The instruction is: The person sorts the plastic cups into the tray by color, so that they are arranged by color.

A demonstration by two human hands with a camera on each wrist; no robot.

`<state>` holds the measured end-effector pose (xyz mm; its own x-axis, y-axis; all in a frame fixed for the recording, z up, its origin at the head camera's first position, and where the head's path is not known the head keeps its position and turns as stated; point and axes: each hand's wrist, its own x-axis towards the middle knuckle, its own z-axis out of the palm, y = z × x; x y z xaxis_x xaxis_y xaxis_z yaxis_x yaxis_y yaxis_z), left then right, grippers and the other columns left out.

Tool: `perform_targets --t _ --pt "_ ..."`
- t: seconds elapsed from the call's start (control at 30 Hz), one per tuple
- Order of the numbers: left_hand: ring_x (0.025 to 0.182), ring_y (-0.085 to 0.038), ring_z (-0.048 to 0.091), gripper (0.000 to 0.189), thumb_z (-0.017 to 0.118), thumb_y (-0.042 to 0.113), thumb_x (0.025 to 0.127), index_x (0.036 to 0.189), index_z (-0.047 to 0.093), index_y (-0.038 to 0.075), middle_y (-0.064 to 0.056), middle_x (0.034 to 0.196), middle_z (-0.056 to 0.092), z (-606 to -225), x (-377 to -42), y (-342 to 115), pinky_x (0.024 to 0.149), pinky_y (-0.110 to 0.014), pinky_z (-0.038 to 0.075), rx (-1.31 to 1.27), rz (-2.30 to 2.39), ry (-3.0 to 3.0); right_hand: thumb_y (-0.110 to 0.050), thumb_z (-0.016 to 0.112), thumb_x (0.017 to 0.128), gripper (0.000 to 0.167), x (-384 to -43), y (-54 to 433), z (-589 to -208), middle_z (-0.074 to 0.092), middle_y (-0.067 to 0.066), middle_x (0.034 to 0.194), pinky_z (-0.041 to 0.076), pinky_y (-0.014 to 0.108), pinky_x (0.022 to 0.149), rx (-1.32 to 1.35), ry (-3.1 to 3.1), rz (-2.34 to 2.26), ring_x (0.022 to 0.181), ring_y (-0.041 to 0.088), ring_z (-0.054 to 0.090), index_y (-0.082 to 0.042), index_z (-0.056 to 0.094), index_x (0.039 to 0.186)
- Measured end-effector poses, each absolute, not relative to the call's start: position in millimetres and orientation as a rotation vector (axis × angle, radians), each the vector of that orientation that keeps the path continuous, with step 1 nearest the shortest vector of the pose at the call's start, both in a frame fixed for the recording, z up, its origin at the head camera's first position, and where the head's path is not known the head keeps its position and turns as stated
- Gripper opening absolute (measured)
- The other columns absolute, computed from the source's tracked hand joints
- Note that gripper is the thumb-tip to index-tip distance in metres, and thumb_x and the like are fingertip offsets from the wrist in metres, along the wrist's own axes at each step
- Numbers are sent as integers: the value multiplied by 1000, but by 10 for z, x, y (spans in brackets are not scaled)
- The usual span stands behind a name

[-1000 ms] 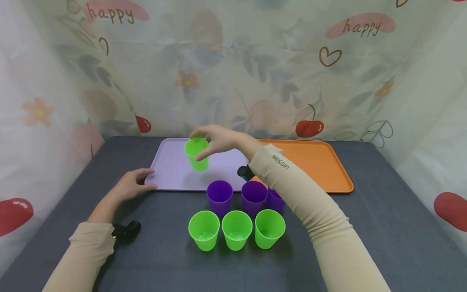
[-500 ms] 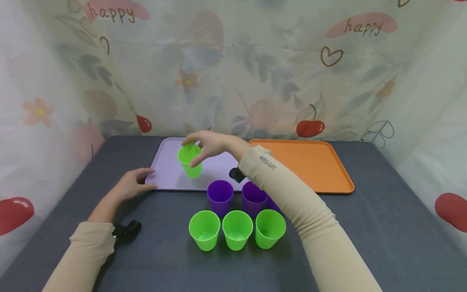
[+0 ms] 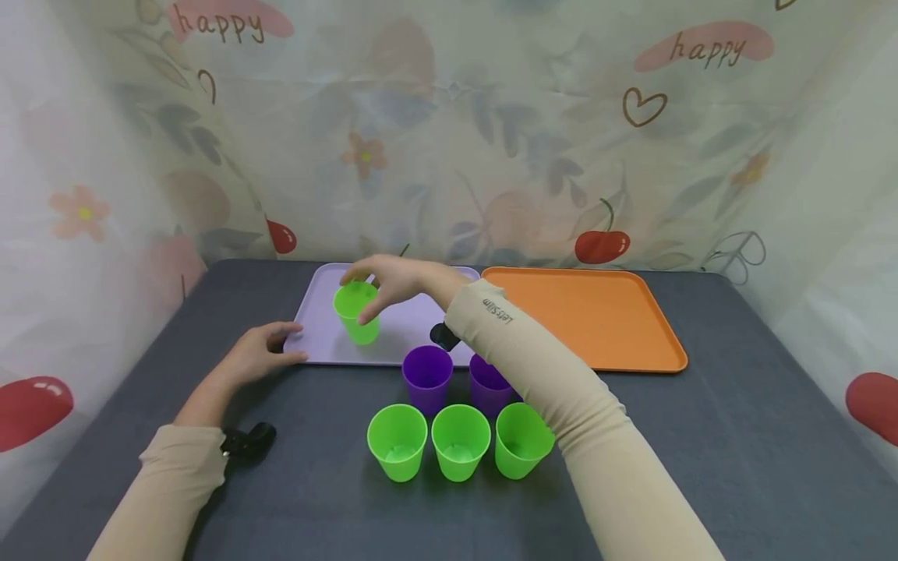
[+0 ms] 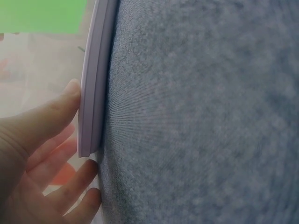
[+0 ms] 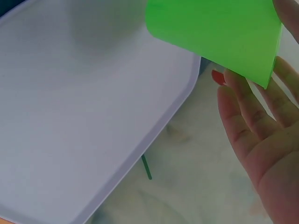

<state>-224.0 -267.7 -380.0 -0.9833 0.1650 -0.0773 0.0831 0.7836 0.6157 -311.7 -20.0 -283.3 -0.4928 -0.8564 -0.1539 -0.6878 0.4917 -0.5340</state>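
Note:
My right hand [image 3: 393,282] grips a green cup [image 3: 356,329] by its rim, thumb on the near side and fingers at the far side. That cup is slightly tilted over the left part of the lilac tray [image 3: 405,331]; whether its base touches the tray I cannot tell. In the right wrist view the green cup [image 5: 215,35] shows against the fingers. At the tray's front left corner my left hand [image 3: 251,357] holds the edge, thumb along the front and fingers round the side. The left wrist view shows the thumb against the tray wall [image 4: 93,88].
Three green cups [image 3: 459,444] stand in a row in front of the trays. Behind them are purple cups [image 3: 426,378], partly hidden by my right sleeve [image 3: 561,397]. An orange tray [image 3: 582,319] lies right of the lilac one on the dark table [image 3: 316,499].
My right hand has carried the green cup leftward and lower over the lilac tray, slowing down lately. The left hand stays at the tray corner.

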Motion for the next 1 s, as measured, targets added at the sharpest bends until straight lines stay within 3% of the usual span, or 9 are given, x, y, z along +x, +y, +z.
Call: perform_targets --t 1.0 --pt "127 -46 43 60 68 29 84 133 48 0 -30 139 42 -3832 -2262 -2718 105 -57 33 174 979 2825 -22 77 76 68 -3254 -317 -2931 48 6 142 38 32 108 -1253 2302 -528 134 22 42 -9 47 136"
